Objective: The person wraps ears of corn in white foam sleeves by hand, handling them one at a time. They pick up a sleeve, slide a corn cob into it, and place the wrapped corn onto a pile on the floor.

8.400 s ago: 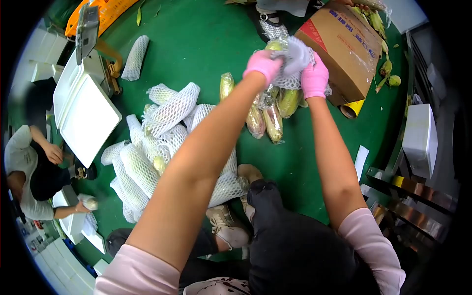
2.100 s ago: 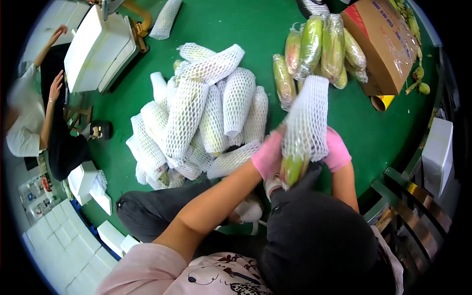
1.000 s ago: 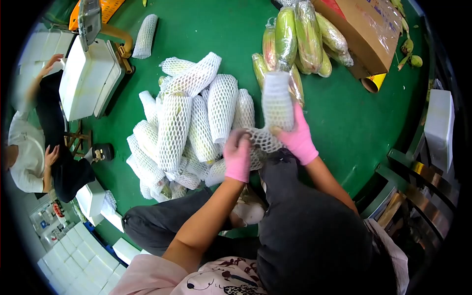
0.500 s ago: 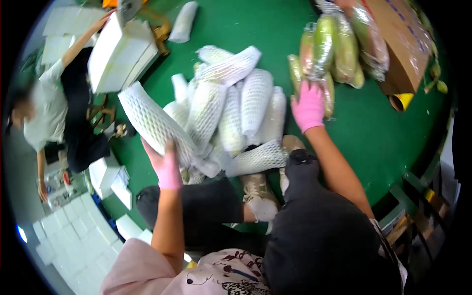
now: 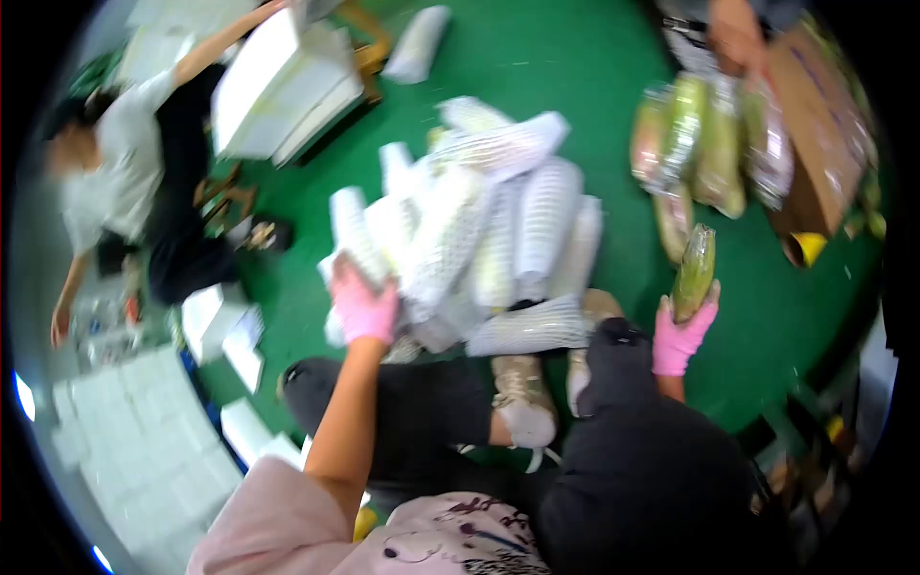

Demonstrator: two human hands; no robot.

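My left hand (image 5: 362, 307), in a pink glove, grips the lower end of a white foam-net sleeve (image 5: 355, 230) at the left side of a pile. More sleeved long pieces (image 5: 446, 235) lie heaped beside it, pale green showing through the mesh. In its pink glove, my right hand (image 5: 684, 335) holds a long green piece of produce wrapped in clear film (image 5: 696, 273) upright, fingers closed round its lower end. Beyond it are several film-wrapped green and reddish pieces (image 5: 685, 134) on the green floor. What the sleeves hold is mostly hidden.
Another person's hand (image 5: 736, 34) is over the wrapped pieces, beside a cardboard box (image 5: 815, 125). At the left a person (image 5: 125, 163) reaches toward a white foam box (image 5: 278, 86). A single sleeved piece (image 5: 418, 43) lies at the back. White boxes (image 5: 144, 441) are stacked lower left.
My left hand has lowered the sleeved piece onto the pile's left side. My right hand has picked up one wrapped piece from the group and drawn it toward me. The view has shifted.
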